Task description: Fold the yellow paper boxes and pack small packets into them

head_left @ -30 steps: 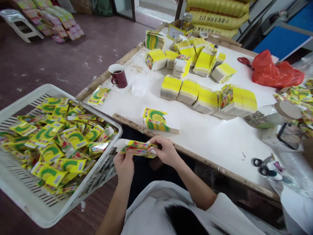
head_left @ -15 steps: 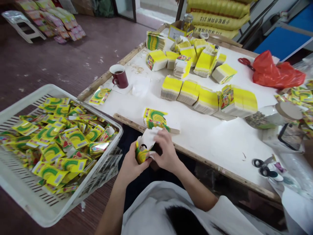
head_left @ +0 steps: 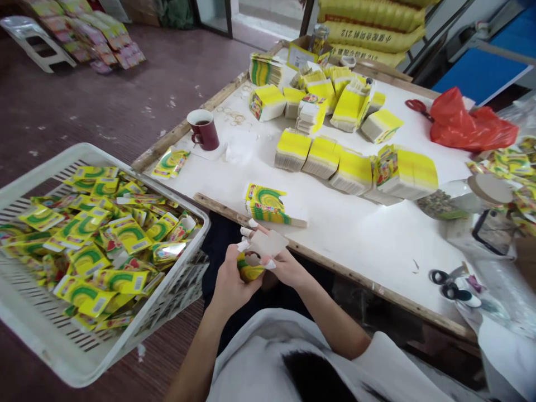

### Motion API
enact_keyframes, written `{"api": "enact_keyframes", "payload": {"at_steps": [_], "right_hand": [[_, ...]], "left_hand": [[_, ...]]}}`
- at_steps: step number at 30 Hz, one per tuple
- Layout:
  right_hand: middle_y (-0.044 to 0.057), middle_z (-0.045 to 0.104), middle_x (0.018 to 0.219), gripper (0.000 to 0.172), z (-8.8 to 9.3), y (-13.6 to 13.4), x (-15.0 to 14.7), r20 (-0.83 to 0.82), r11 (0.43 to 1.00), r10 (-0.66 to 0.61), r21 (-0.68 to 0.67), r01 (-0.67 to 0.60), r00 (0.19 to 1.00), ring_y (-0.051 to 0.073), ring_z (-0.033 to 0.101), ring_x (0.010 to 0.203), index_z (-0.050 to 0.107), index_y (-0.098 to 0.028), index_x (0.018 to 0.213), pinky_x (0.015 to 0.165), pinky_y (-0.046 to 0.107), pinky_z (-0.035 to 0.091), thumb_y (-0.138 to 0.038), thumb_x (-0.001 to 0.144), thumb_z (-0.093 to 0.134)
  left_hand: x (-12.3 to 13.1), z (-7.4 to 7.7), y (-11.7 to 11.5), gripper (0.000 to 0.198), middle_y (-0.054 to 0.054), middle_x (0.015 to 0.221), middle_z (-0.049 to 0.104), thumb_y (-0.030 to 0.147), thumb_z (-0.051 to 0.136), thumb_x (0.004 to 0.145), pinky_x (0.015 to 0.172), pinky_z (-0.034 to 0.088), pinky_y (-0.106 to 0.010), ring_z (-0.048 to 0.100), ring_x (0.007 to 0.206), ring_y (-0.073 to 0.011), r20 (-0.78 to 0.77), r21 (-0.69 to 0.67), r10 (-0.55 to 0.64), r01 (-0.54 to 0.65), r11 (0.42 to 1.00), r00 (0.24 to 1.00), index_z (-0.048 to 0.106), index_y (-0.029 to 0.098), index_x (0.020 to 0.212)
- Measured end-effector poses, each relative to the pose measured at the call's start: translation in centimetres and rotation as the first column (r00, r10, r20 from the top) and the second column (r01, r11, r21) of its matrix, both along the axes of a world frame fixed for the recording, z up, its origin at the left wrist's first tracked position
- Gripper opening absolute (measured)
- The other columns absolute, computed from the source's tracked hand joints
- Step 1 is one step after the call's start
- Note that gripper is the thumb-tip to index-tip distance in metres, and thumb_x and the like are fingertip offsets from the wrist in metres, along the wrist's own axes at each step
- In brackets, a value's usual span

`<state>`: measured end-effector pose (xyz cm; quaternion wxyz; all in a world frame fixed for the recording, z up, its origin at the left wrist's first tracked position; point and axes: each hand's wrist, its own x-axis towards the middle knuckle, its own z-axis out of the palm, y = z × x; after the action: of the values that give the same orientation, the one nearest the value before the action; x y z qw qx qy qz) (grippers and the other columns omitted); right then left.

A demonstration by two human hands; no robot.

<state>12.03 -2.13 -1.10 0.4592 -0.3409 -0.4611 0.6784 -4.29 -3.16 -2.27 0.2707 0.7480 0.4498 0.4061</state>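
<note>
Shifted the right hand (head_left: 290,267) since the earlier frame from over the white cardboard flap (head_left: 272,244) to behind it, fingers spread; cannot tell whether pinching. Gripping the small yellow-and-green printed carton (head_left: 250,272) in the curled left hand (head_left: 231,278), right of the white slotted plastic crate (head_left: 42,354), probably to steady it. Find the stack of matching flat yellow-and-green cartons (head_left: 268,204) farther right of the crate, likely for easy reach. Mind the maroon ceramic mug (head_left: 206,137), beyond the crate's far right corner, holding spillable dark liquid.
</note>
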Motion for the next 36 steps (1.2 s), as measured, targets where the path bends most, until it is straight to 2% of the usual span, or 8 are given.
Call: {"api": "enact_keyframes", "payload": {"at_steps": [5,10,16,21,26,32,34,36], "right_hand": [[0.013,0.039,0.160,0.069,0.7,-0.1,0.3,0.300,0.956,0.005,0.278,-0.093,0.954,0.028,0.041,0.145,0.039,-0.023,0.154,0.121,0.045,0.031,-0.062,0.097,0.045],[0.011,0.039,0.160,0.056,0.8,0.0,0.1,0.541,0.871,-0.056,0.437,-0.223,0.839,0.022,0.040,0.146,0.038,-0.023,0.154,0.119,0.039,0.036,-0.024,0.099,0.048],[0.012,0.043,0.156,0.056,-0.4,0.5,0.2,0.581,0.858,-0.288,0.510,-0.065,0.762,0.024,0.045,0.143,0.052,-0.027,0.145,0.115,0.040,0.041,-0.007,0.093,0.045],[0.020,0.038,0.156,0.042,0.6,1.1,2.3,0.750,0.849,-0.090,0.401,-0.343,0.655,0.028,0.051,0.137,0.062,-0.020,0.133,0.108,0.044,0.047,-0.012,0.092,0.058],[0.016,0.053,0.141,0.027,2.1,1.6,4.0,0.711,0.803,0.043,0.394,-0.448,0.702,0.027,0.052,0.134,0.069,-0.021,0.115,0.107,0.043,0.047,-0.021,0.088,0.069],[0.019,0.050,0.137,0.074,0.8,1.2,1.7,0.453,0.901,-0.170,0.431,-0.048,0.875,0.030,0.054,0.127,0.034,-0.017,0.145,0.107,0.048,0.046,-0.036,0.084,0.072],[0.017,0.050,0.139,0.081,0.5,1.9,1.8,0.430,0.898,-0.288,0.433,0.085,0.856,0.029,0.056,0.122,0.030,-0.021,0.148,0.104,0.046,0.048,-0.042,0.083,0.074],[0.015,0.054,0.133,0.062,0.4,3.3,2.8,0.514,0.848,-0.486,0.472,0.241,0.707,0.028,0.057,0.119,0.044,-0.022,0.138,0.101,0.046,0.049,-0.040,0.085,0.071]], "left_hand": [[-0.1,0.4,0.3,0.058,-0.003,0.103,0.060,0.024,0.066,0.076,0.066,0.054,-0.030,0.065,0.077,-0.0178,0.038,-0.054,-0.023,0.025,0.998,0.999,0.040,0.026,0.128],[0.1,-1.9,0.3,0.058,-0.008,0.108,0.058,0.031,0.067,0.077,0.075,0.056,-0.038,0.066,0.091,-0.0238,-0.043,-0.098,-0.001,-0.003,0.995,0.999,0.039,0.022,0.127],[-0.6,-2.3,0.8,0.063,-0.015,0.121,0.057,0.022,0.068,0.072,0.096,0.051,-0.052,0.060,0.113,-0.0316,-0.138,-0.079,0.162,-0.174,0.982,0.977,0.044,0.019,0.131],[-2.7,-0.4,1.2,0.053,-0.010,0.110,0.069,0.031,0.074,0.072,0.088,0.057,-0.042,0.069,0.097,-0.0272,-0.131,-0.203,0.033,-0.059,0.977,0.991,0.057,0.019,0.120],[-3.1,0.6,1.1,0.058,-0.008,0.112,0.072,0.036,0.080,0.070,0.089,0.058,-0.039,0.072,0.095,-0.0257,-0.101,-0.295,-0.048,0.017,0.955,0.994,0.060,0.020,0.122],[-1.5,0.4,0.9,0.064,-0.010,0.114,0.071,0.038,0.085,0.066,0.088,0.058,-0.038,0.071,0.099,-0.0257,0.197,-0.356,0.136,-0.058,0.933,0.971,0.059,0.020,0.122],[-1.6,0.1,1.4,0.063,-0.009,0.120,0.068,0.048,0.081,0.072,0.084,0.059,-0.035,0.070,0.101,-0.0241,0.470,-0.368,0.322,-0.149,0.918,0.822,0.056,0.024,0.125],[-2.2,-0.2,2.1,0.054,-0.008,0.133,0.063,0.066,0.059,0.084,0.089,0.058,-0.038,0.066,0.113,-0.0247,0.676,-0.399,0.463,-0.244,0.884,0.574,0.054,0.030,0.125]]}}
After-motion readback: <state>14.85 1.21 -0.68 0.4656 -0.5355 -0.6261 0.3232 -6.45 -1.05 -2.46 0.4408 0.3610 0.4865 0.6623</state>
